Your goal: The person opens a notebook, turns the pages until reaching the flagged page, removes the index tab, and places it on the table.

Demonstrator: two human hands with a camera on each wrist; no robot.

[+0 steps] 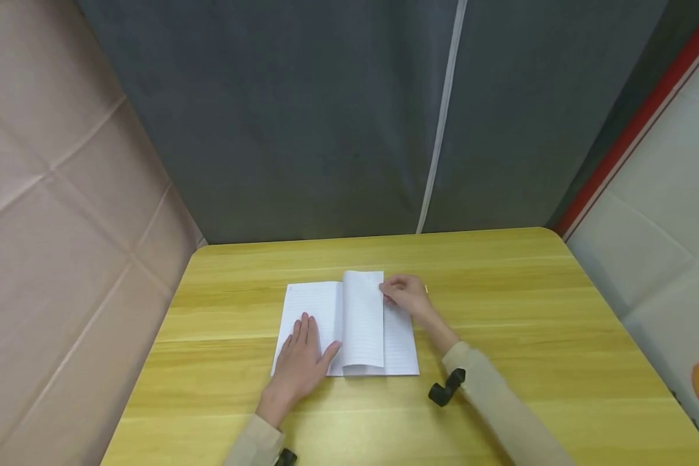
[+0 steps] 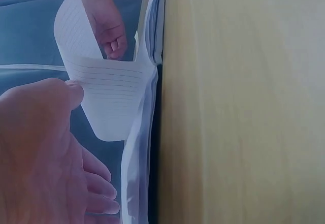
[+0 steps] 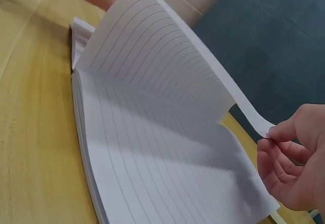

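Yellow wooden table (image 1: 501, 310), grey curtain behind. Lined notebook (image 1: 311, 310) open flat at table centre. Left hand (image 1: 299, 366) flat on left page, fingers straight, holding nothing. Right hand (image 1: 406, 294) pinches top corner of raised page (image 1: 362, 317), thumb and fingertips closed on edge. Judged step: page-turn midway. Next move calls for carrying leaf leftward without creasing. Cover hidden; print illegible.

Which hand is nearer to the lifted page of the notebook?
Right. The right hand pinches the lifted page at its far edge; the left hand lies flat on the notebook, on its left page beside it.
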